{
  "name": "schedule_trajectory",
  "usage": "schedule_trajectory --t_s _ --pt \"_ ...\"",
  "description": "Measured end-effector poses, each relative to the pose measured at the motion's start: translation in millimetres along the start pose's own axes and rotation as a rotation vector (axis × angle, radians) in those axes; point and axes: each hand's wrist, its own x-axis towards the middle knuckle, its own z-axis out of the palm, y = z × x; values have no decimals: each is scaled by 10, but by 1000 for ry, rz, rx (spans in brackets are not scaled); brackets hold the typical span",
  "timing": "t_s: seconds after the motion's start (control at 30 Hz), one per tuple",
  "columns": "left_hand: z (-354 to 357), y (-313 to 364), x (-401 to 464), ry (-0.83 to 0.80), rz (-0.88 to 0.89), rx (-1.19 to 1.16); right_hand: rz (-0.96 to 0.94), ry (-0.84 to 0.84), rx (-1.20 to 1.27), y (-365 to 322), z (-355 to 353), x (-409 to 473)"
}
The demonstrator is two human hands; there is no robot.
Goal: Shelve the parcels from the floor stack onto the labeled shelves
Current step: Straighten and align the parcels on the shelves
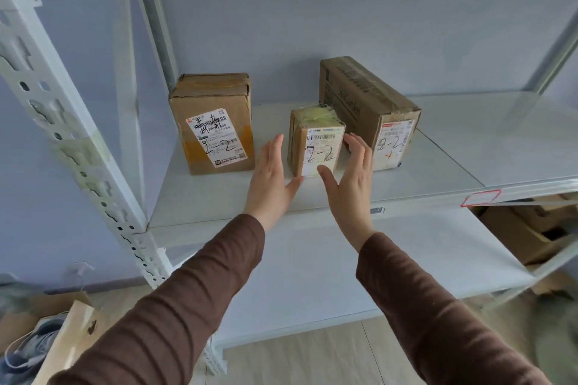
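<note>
**At the centre of the shelf: a small parcel between two open hands**

Middle of the frame, on the white shelf board (219,197), stands the small parcel (316,142), upright, its white label facing the camera with "2-2" handwritten on it. It sits set back from the shelf's front edge, with a bare strip of board in front of it. To its left is a clear gap before the left parcel (215,122); to its right the gap to the right parcel (369,106) is narrow, and that longer box runs back toward the wall at an angle. Right of that box the board lies bare out to the far upright.

Three parcels stand on this shelf, all brown cardboard, each with one white label marked "2-2". One red-bordered tag (481,197) is stuck on the shelf's front edge at the right of the frame.

Two hands reach in from the bottom of the frame, both in brown sleeves. The left hand (272,178) is spread flat with straight fingers, just left of the small parcel, its thumb at the box's lower left corner; whether it touches cannot be told. The right hand (350,178) is likewise spread wide, its fingers beside the parcel's right side and its thumb in front of the label's lower edge. Neither hand grips anything.

Lower right, under the shelf, more cardboard boxes (531,228) lie on the level below. At the lower left corner a paper bag (68,337) and a sneaker (28,350) rest on the floor.
</note>
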Motion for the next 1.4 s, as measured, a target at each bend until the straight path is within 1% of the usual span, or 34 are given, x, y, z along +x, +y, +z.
schedule_trajectory --t_s 0.07,0.17,0.23,0.3,0.43,0.63,0.8,0.9,0.97,1.03,1.1,1.23,1.33,1.4 --pt "84 59 106 -58 -56 -13 112 -85 -5 111 -7 106" --pt "174 88 246 -92 -110 -26 305 -281 3 269 41 281" --pt "240 35 335 -114 -138 -31 374 -334 22 343 85 371" --pt "296 -38 415 -119 -163 -35 386 -350 -19 380 137 435" --pt "345 -152 560 -99 -204 -40 333 -366 -111 377 270 533" --pt "338 -284 782 -82 -228 -20 319 -391 -129 330 451 721" --pt "316 -321 800 -82 -236 1 309 -396 -133 327 515 744" --pt "276 -263 699 -71 -254 22 305 -372 -99 310 477 685" --pt "231 -194 580 -9 -241 6 260 -321 -76 277 396 594" --pt "195 -122 438 82 -161 -22 167 -228 -62 241 273 466" --pt "187 -23 301 131 -54 -47 74 -124 -70 214 106 327" --pt "345 310 174 65 80 -120 -23 19 -77 265 -262 180" --pt "562 550 214 -4 136 -115 -30 92 -99 411 -508 180" --pt "705 664 275 -57 144 -146 -13 121 -97 551 -651 210"
